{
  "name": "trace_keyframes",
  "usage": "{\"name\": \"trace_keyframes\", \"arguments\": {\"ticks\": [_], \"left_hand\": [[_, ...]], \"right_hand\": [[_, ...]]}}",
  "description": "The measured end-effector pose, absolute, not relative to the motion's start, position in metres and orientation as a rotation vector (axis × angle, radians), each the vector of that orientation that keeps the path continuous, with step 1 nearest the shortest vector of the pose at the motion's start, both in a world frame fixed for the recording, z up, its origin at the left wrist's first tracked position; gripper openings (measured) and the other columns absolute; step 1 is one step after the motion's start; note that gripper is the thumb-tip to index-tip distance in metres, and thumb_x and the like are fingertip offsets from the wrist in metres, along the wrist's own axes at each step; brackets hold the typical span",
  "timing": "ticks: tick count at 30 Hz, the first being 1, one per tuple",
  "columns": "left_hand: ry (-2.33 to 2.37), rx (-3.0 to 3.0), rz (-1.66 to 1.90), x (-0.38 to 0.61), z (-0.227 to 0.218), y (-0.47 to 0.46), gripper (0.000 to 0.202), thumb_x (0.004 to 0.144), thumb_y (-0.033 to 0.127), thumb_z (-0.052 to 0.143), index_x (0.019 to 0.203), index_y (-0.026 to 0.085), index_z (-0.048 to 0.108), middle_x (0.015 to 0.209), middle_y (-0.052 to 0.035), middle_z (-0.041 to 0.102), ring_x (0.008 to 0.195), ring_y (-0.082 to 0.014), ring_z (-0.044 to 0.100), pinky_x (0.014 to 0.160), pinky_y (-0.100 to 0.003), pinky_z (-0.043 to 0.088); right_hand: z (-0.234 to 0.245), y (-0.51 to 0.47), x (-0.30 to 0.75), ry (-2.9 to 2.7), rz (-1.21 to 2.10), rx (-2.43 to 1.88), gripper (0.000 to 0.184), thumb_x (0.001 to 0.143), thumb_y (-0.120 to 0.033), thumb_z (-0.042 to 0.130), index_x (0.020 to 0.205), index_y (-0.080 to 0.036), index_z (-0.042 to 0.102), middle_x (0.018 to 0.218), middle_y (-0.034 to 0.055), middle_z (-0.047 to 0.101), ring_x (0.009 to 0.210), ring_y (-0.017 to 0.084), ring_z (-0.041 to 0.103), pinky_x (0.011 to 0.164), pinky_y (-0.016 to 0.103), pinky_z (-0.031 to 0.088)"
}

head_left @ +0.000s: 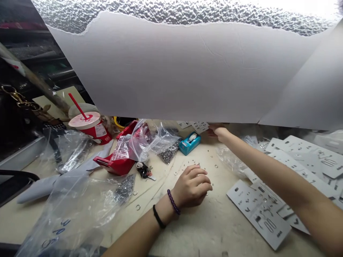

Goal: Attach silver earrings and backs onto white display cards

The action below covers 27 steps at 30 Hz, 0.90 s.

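Observation:
My left hand (192, 187) is low over the middle of the table, its fingers curled down and closed. Small metal rings and bits lie around it, such as a ring (175, 173); what its fingertips hold, if anything, is hidden. At the back, my right hand (220, 132) reaches under the lower edge of a white board (171, 71). Its fingers are closed at the edge of a white jewellery card (200, 126) and seem to grip it, though they are partly shadowed. Right of my left hand lies another jewellery card (258, 212) with small metal pieces on it.
A blue tape dispenser (189, 143) stands by a bag of metal pieces (169, 151). Leftward are a red holder (118, 164), keys (144, 170), clear plastic bags (72, 214) and a red cup (92, 128). More cards (302, 167) overlap at right under my forearm.

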<state>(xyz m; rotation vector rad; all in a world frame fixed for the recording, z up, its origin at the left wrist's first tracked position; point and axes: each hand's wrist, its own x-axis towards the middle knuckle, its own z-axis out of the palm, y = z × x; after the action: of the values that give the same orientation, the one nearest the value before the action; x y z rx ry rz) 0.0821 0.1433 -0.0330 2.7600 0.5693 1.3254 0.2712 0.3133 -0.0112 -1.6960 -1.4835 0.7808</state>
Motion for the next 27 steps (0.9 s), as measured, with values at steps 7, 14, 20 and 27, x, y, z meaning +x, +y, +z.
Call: {"name": "trace_keyframes", "arguments": {"ticks": [7,14,20,27], "left_hand": [[0.762,2.815,1.263,0.08,-0.03,0.143,0.025,0.073,0.009,0.046,0.092,0.02,0.058,0.095,-0.002,0.066,0.103,-0.0206,0.05,0.093,-0.036,0.036],[0.996,2.76,1.391,0.076,-0.024,0.149,0.052,0.078,0.024,0.05,0.127,0.015,0.033,0.131,-0.0145,0.042,0.126,-0.0252,0.029,0.102,-0.043,0.026],[1.096,2.516,1.287,0.071,-0.018,0.152,0.027,0.08,0.029,0.05,0.104,0.017,0.052,0.099,-0.0095,0.062,0.099,-0.0248,0.052,0.086,-0.041,0.039],[1.154,1.272,1.463,0.063,-0.019,0.172,0.019,0.081,0.031,0.05,0.094,0.018,0.044,0.094,-0.0047,0.058,0.089,-0.0172,0.055,0.077,-0.03,0.045]], "right_hand": [[0.023,0.235,0.316,-1.768,0.479,-1.894,0.021,0.079,-0.013,0.054,0.1,-0.012,0.061,0.079,0.0103,0.065,0.077,0.024,0.059,0.071,0.039,0.045],[0.053,0.125,0.298,-2.259,-0.434,-1.43,0.023,0.088,-0.017,0.04,0.096,-0.019,0.062,0.084,0.0057,0.066,0.084,0.021,0.059,0.094,0.044,0.034],[0.047,0.103,0.25,-2.048,-0.257,-1.13,0.018,0.087,-0.017,0.042,0.093,-0.024,0.058,0.089,0.0023,0.065,0.093,0.019,0.057,0.094,0.041,0.038],[-0.038,0.121,0.216,-1.697,0.304,-1.278,0.021,0.087,-0.021,0.037,0.095,-0.019,0.056,0.084,0.0066,0.061,0.076,0.017,0.058,0.066,0.031,0.05]]}}
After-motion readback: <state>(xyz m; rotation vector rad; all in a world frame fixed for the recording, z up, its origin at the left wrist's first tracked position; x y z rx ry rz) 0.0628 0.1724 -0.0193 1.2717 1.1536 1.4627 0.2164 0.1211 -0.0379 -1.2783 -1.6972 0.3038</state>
